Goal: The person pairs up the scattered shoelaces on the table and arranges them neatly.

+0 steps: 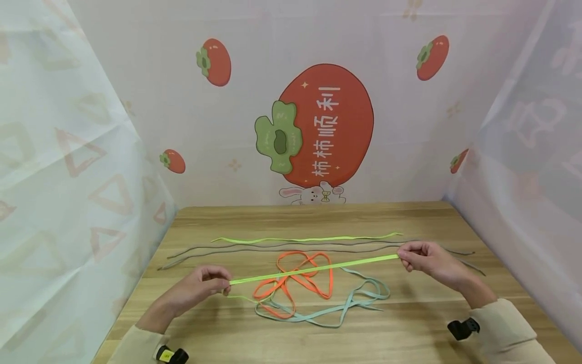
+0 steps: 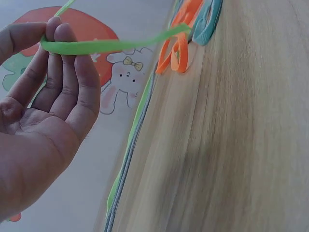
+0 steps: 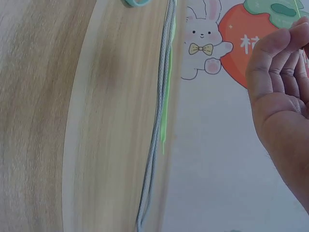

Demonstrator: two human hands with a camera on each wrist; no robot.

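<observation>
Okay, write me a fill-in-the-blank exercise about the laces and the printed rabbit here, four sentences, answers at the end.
1. The stretched lace between the left hand and the right hand is ____.
2. Beside the blue lace lies a looped lace coloured ____.
3. Exactly ____ long grey laces lie on the table.
4. The bow on the printed rabbit is ____.

Answers: green; orange; two; yellow.

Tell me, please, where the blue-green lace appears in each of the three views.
Head: the blue-green lace lies in loops, lower middle, slightly right of centre, mostly below the held green lace.
Left wrist: at the top edge, right of centre, beside the orange lace.
Right wrist: only a small loop, cut off by the top edge, left of centre.
Shared landmark: the printed rabbit.
</observation>
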